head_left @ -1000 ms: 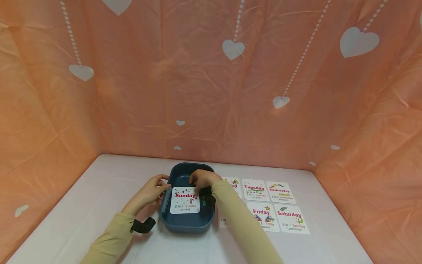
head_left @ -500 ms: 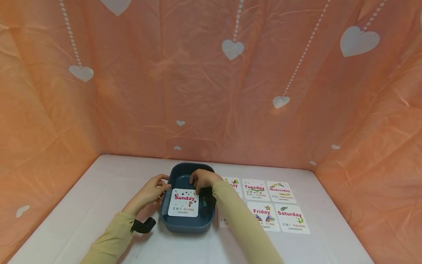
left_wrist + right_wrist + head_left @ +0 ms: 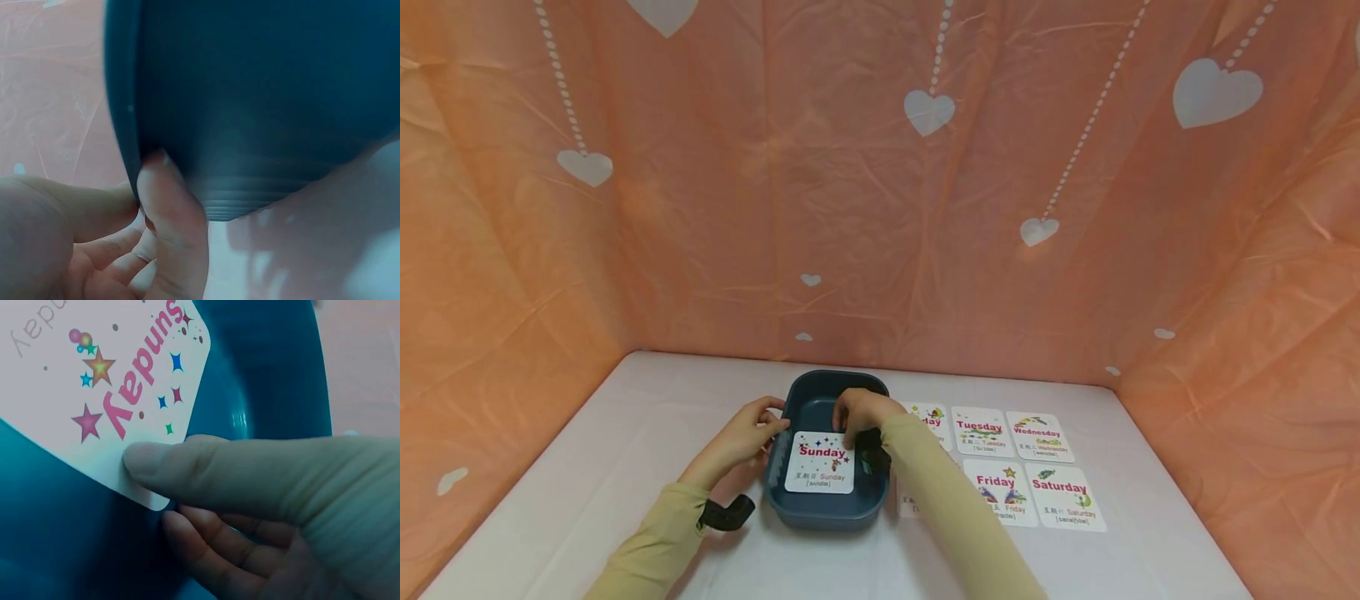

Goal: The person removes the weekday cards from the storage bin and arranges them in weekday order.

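A white flash card printed "Sunday" [image 3: 820, 463] is inside the dark blue plastic basin [image 3: 827, 510]. My right hand [image 3: 867, 412] reaches over the basin and pinches the card's upper right corner; in the right wrist view the thumb [image 3: 187, 469] lies on the printed face with the other fingers beneath. At the basin's left side, my left hand [image 3: 748, 433] pinches the rim between thumb and index finger. The left wrist view shows those fingers at the basin wall [image 3: 250, 112], one inside the edge and one outside.
Right of the basin, more weekday cards lie in two rows, among them Tuesday [image 3: 981, 432], Wednesday [image 3: 1039, 437], Friday [image 3: 1000, 492] and Saturday [image 3: 1067, 498]. My right sleeve [image 3: 955, 500] partly covers others. An orange curtain with hearts [image 3: 850, 183] encloses the white table [image 3: 662, 400].
In the basin, the Sunday card has shifted slightly toward me and changed its tilt, still pinched by my right hand. My left hand has stayed on the rim.
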